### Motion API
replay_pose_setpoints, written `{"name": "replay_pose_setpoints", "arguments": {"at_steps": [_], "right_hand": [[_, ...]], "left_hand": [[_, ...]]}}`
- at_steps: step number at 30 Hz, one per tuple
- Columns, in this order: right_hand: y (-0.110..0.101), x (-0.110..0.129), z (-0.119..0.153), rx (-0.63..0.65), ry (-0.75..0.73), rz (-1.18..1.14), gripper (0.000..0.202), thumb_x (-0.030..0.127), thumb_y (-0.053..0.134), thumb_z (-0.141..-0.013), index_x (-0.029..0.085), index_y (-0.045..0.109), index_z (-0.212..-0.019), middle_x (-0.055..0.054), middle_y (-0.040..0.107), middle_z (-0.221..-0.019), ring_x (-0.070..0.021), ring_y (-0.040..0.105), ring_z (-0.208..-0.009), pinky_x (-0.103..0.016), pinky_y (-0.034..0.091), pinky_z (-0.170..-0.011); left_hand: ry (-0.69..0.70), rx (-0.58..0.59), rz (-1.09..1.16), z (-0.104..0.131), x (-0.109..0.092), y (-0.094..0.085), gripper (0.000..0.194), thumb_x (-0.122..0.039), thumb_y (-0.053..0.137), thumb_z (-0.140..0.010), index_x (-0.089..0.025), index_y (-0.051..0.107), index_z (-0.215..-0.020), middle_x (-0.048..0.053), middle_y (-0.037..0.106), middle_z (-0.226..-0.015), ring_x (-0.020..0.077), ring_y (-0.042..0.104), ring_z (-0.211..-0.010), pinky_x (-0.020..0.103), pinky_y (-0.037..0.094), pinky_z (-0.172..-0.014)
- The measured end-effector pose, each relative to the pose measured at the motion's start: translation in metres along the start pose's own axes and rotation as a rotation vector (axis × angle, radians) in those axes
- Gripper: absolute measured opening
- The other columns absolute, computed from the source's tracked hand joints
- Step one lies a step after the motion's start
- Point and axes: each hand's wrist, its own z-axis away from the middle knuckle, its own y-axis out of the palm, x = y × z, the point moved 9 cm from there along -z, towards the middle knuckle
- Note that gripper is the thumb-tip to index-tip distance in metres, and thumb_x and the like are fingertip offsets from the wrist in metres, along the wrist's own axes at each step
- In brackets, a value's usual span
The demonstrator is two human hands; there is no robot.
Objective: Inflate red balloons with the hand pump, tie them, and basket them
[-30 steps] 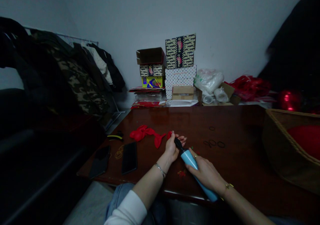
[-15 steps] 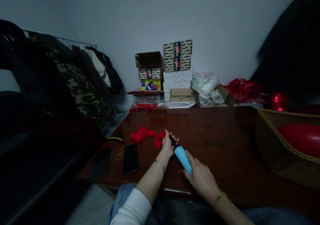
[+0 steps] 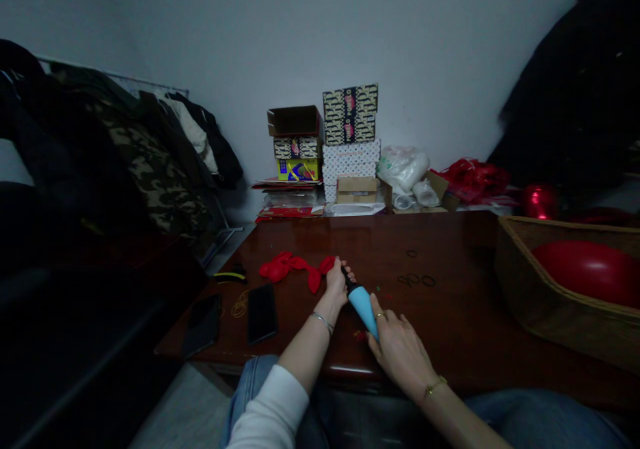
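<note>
Blue pump (image 3: 363, 307) in half-curled right fingers (image 3: 376, 304)

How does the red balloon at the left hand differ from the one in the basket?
The held balloon looks small and slack; the basket balloon looks big and rounded. The held balloon is in the left hand, by the pump; the basket balloon lies in the basket, untouched by either hand. Both are red.
</note>
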Motion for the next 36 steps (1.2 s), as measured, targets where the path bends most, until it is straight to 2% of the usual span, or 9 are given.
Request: {"name": "replay_pose_setpoints", "arguments": {"at_steps": [4,8,14,18,24,28,31,36], "right_hand": [[0.001,-0.002,0.016,-0.026,-0.042,-0.005,0.059,0.020,0.042,-0.084,0.016,0.027,-0.141,-0.008,0.061,-0.097,-0.0208,0.060,-0.089,-0.043,0.030,-0.101],[0.005,-0.013,0.039,-0.102,-0.088,-0.010,0.064,0.020,0.042,-0.083,0.017,0.020,-0.143,-0.009,0.062,-0.101,-0.0221,0.060,-0.091,-0.048,0.028,-0.104],[0.000,-0.028,0.066,-0.196,-0.128,-0.032,0.072,0.022,0.046,-0.082,0.020,0.011,-0.145,-0.009,0.061,-0.113,-0.0227,0.060,-0.094,-0.046,0.031,-0.105],[-0.001,-0.027,0.073,-0.211,-0.143,-0.048,0.071,0.023,0.046,-0.082,0.021,0.013,-0.145,-0.009,0.060,-0.118,-0.0220,0.060,-0.096,-0.046,0.032,-0.105],[-0.001,-0.022,0.059,-0.172,-0.069,-0.044,0.062,0.018,0.044,-0.081,0.017,0.027,-0.141,-0.009,0.063,-0.107,-0.0216,0.061,-0.096,-0.048,0.026,-0.107],[-0.008,-0.013,0.039,-0.120,-0.036,-0.013,0.061,0.014,0.043,-0.080,0.018,0.031,-0.139,-0.008,0.063,-0.102,-0.0196,0.061,-0.093,-0.046,0.023,-0.108],[-0.013,-0.006,0.023,-0.089,-0.025,0.029,0.058,0.013,0.043,-0.080,0.015,0.034,-0.138,-0.009,0.064,-0.098,-0.0192,0.062,-0.089,-0.045,0.024,-0.107],[-0.016,0.002,0.006,-0.076,-0.007,0.066,0.056,0.016,0.046,-0.080,0.013,0.037,-0.136,-0.010,0.064,-0.096,-0.0191,0.062,-0.085,-0.044,0.025,-0.105]], "left_hand": [[0.035,0.008,0.055,-0.009,-0.014,-0.007,0.028,-0.040,0.047,-0.088,-0.017,0.044,-0.071,-0.005,0.037,-0.051,0.0042,0.032,-0.036,0.014,0.023,-0.035],[0.028,0.008,0.072,-0.010,-0.019,-0.009,0.029,-0.039,0.048,-0.088,-0.016,0.045,-0.071,-0.005,0.038,-0.052,0.0046,0.034,-0.038,0.014,0.025,-0.036],[-0.009,0.013,0.034,0.008,-0.013,0.008,0.031,-0.045,0.048,-0.086,-0.015,0.048,-0.075,-0.004,0.038,-0.054,0.0049,0.035,-0.039,0.015,0.027,-0.037],[-0.027,0.032,0.058,0.020,-0.008,0.010,0.030,-0.043,0.048,-0.087,-0.015,0.049,-0.077,-0.004,0.038,-0.054,0.0048,0.036,-0.040,0.015,0.030,-0.038],[-0.058,0.057,0.055,0.027,0.005,0.010,0.028,-0.040,0.049,-0.087,-0.016,0.047,-0.073,-0.004,0.041,-0.054,0.0063,0.040,-0.042,0.016,0.035,-0.040],[-0.031,0.025,0.030,0.029,0.005,0.012,0.027,-0.036,0.049,-0.088,-0.015,0.048,-0.070,-0.003,0.043,-0.054,0.0086,0.047,-0.047,0.024,0.051,-0.055],[-0.046,0.029,0.034,0.031,0.007,0.014,0.028,-0.036,0.049,-0.088,-0.015,0.049,-0.070,-0.002,0.046,-0.055,0.0094,0.050,-0.050,0.031,0.054,-0.063],[-0.036,0.038,0.061,0.026,0.008,0.012,0.027,-0.037,0.054,-0.085,-0.016,0.047,-0.069,-0.002,0.046,-0.055,0.0083,0.047,-0.047,0.027,0.052,-0.056]]}}
